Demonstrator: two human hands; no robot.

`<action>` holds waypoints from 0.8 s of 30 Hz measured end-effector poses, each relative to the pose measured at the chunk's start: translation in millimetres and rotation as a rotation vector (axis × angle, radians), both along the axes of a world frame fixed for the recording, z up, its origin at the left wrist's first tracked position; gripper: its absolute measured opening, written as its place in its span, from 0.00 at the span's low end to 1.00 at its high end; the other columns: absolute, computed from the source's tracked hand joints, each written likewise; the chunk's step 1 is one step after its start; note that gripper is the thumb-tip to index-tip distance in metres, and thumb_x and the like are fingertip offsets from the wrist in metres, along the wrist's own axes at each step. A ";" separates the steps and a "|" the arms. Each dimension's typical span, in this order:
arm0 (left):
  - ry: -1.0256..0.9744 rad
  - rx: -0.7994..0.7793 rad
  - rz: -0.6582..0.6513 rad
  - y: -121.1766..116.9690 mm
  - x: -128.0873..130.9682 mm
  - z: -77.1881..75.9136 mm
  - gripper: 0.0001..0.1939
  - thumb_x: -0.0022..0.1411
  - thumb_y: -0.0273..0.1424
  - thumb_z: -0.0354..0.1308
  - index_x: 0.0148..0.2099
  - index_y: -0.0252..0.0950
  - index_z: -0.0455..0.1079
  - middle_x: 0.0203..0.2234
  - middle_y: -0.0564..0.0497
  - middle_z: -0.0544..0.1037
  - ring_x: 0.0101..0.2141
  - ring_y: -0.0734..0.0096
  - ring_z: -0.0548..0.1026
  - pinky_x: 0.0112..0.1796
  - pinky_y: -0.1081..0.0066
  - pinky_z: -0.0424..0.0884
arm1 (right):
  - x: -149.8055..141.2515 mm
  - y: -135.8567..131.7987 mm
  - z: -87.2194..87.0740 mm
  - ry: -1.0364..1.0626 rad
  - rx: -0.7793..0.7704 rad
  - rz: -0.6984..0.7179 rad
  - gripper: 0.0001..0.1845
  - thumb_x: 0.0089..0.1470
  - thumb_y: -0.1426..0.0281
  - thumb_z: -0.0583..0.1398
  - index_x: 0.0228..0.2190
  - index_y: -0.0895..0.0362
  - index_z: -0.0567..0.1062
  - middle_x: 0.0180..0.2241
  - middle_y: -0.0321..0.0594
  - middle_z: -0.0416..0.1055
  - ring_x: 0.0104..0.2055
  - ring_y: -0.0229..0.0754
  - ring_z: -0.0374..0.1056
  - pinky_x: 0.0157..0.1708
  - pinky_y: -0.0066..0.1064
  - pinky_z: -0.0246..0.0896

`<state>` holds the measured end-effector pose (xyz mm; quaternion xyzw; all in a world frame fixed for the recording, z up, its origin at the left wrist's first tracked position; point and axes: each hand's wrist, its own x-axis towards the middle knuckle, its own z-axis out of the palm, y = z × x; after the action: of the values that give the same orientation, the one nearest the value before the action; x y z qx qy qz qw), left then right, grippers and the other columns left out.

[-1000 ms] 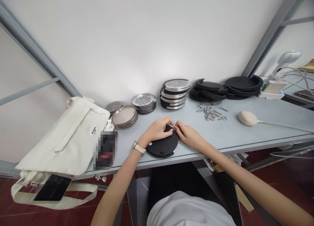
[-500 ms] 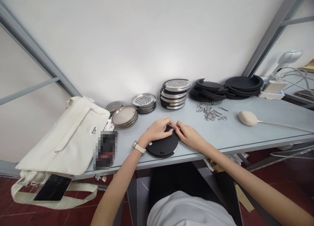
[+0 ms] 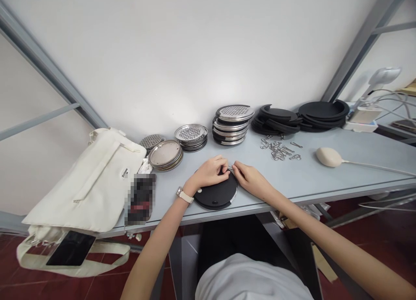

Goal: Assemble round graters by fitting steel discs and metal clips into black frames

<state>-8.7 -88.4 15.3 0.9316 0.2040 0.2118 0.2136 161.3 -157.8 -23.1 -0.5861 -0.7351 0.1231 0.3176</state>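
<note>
A round black disc [image 3: 217, 194] with a metal rim lies flat on the grey table [image 3: 308, 178] near its front edge. My left hand [image 3: 209, 172] rests on the disc's far edge, fingers curled and pinching there. My right hand [image 3: 250, 178] meets it from the right, fingertips pinched at the same spot on the rim. A small metal clip seems to sit between the fingertips, but it is too small to be sure. A watch with a pale strap is on my left wrist.
Stacks of metal grater discs [image 3: 232, 124], [image 3: 191, 137] and plain metal discs [image 3: 165, 154] line the wall. Black rings [image 3: 299, 115] are piled to the right, loose metal clips [image 3: 279, 150] before them. A beige mouse [image 3: 328, 157] lies at right. A cream bag [image 3: 91, 183] fills the left.
Both hands stay at the disc's far edge. The fingertips have closed in a little tighter over the small metal piece, which showed more clearly before.
</note>
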 end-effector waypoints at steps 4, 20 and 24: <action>0.001 0.004 -0.003 -0.2 0.0 0.7 0.06 0.55 0.24 0.53 0.29 0.36 0.57 0.26 0.55 0.60 0.27 0.76 0.61 0.30 0.74 0.59 | -0.8 0.6 0.2 0.021 0.021 -0.020 0.13 0.62 0.66 0.43 0.26 0.53 0.57 0.22 0.35 0.63 0.22 0.38 0.59 0.26 0.29 0.50; 0.021 0.020 0.056 -1.8 -1.2 1.4 0.03 0.56 0.26 0.52 0.31 0.35 0.60 0.28 0.54 0.63 0.27 0.75 0.62 0.31 0.74 0.60 | 3.3 1.5 -0.8 -0.036 0.011 0.033 0.12 0.62 0.66 0.44 0.29 0.53 0.61 0.22 0.35 0.63 0.21 0.39 0.59 0.24 0.28 0.50; 0.029 0.027 0.063 -1.2 -1.1 -0.1 0.02 0.57 0.27 0.52 0.32 0.35 0.60 0.32 0.53 0.65 0.27 0.76 0.64 0.32 0.73 0.61 | 2.7 1.6 -0.6 -0.061 0.000 0.051 0.12 0.63 0.65 0.44 0.30 0.53 0.62 0.23 0.36 0.65 0.22 0.40 0.60 0.25 0.28 0.50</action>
<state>-9.8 -89.6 15.1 0.9305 0.2335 0.2075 0.1913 164.0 -156.1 -23.7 -0.5709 -0.7591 0.1131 0.2917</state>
